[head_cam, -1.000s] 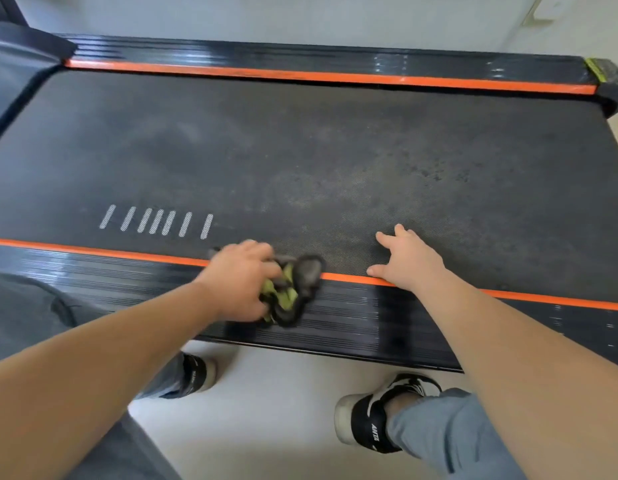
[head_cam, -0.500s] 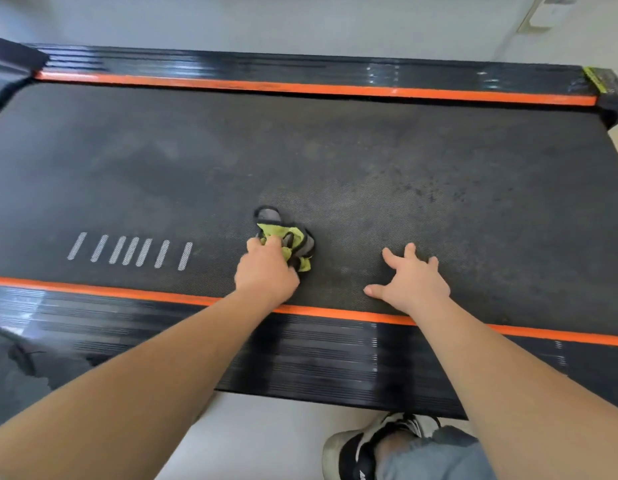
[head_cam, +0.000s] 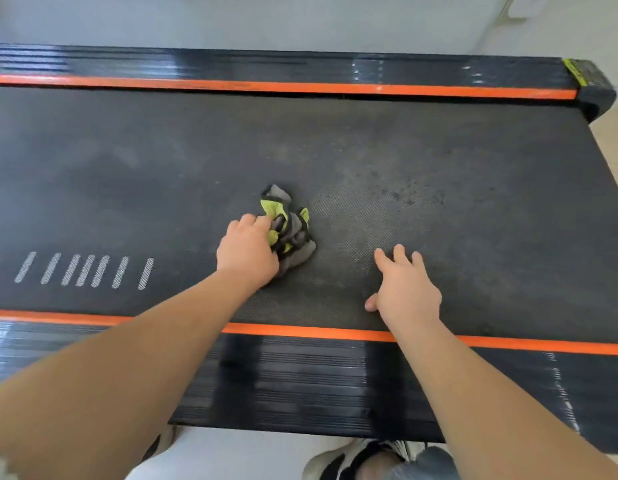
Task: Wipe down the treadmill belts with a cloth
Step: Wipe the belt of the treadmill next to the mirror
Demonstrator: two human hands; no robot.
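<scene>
The crumpled grey-and-yellow cloth [head_cam: 289, 233] sits on the middle of the dark treadmill belt [head_cam: 456, 161], bunched in the left hand's [head_cam: 247, 252] curled fingers, with the right hand [head_cam: 406, 289] flat and spread near its right, white dashes [head_cam: 86, 271] far left and the orange-striped side rail [head_cam: 300, 382] nearest.

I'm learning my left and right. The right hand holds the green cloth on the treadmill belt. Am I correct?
No. In the head view the left hand holds the green cloth on the treadmill belt; the right hand rests beside it, fingers spread.
</scene>
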